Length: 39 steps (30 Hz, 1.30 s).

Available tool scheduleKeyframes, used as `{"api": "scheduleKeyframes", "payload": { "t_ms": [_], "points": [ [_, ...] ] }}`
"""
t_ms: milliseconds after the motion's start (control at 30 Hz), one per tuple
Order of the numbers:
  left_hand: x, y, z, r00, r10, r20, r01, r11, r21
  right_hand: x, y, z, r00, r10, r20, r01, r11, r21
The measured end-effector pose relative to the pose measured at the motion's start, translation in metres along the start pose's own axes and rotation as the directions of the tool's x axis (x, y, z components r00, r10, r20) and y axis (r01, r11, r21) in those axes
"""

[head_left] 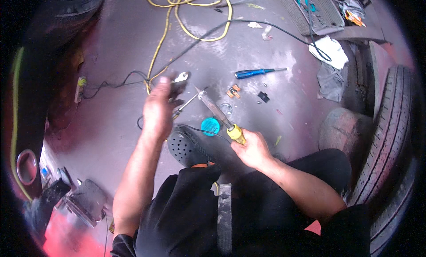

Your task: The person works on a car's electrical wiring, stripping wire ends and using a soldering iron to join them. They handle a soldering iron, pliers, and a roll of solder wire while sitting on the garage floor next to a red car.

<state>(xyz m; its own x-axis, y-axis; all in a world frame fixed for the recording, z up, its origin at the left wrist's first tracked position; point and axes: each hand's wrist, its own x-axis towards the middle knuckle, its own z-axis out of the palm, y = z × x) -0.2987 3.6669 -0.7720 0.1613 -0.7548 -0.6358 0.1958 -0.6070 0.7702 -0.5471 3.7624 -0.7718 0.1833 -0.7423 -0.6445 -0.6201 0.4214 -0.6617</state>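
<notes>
My right hand (254,149) is closed round the yellow handle of a soldering iron (217,112), its long metal barrel slanting up and left. A dark cord runs left from near its handle. Blurred by motion, my left hand (157,108) pinches a small dark part with shiny metal (181,77); its exact kind is unclear. Just right of that hand lies a thin metal-shafted tool (187,105). On the floor below the iron are a round teal lid or tin (210,126) and a small clear round piece (226,108).
Beyond the iron lie a blue screwdriver (255,73), a copper-coloured part (233,91) and a small black part (263,96). A yellow cable (167,30) loops at the back. Tyres (386,124) stand at right, near a white cloth (329,53). My dark clog (184,148) is close below.
</notes>
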Motion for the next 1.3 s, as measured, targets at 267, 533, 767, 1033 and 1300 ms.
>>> {"api": "scheduleKeyframes", "payload": {
  "t_ms": [267,533,767,1033,1300],
  "points": [
    [-0.004,-0.006,-0.004,0.998,-0.025,0.064,0.026,0.999,-0.026,0.0,0.0,0.001,0.999,-0.023,0.036,0.023,1.0,-0.004],
    [-0.013,-0.01,0.014,0.983,-0.019,0.181,-0.003,0.992,0.125,-0.002,-0.004,-0.001,0.999,-0.016,0.048,0.016,1.0,-0.003],
    [-0.005,-0.012,0.014,0.991,-0.058,0.12,0.076,0.986,-0.149,-0.002,-0.003,-0.001,0.999,-0.038,0.036,0.038,0.999,-0.021],
    [0.009,0.004,-0.014,0.878,0.466,-0.107,-0.302,0.714,0.631,0.0,-0.002,0.001,1.0,-0.02,0.021,0.021,0.998,-0.051],
    [0.003,0.028,0.004,0.869,0.494,0.032,-0.378,0.62,0.688,0.0,-0.002,0.001,1.0,-0.005,0.01,0.005,0.998,-0.06]
  ]
}}
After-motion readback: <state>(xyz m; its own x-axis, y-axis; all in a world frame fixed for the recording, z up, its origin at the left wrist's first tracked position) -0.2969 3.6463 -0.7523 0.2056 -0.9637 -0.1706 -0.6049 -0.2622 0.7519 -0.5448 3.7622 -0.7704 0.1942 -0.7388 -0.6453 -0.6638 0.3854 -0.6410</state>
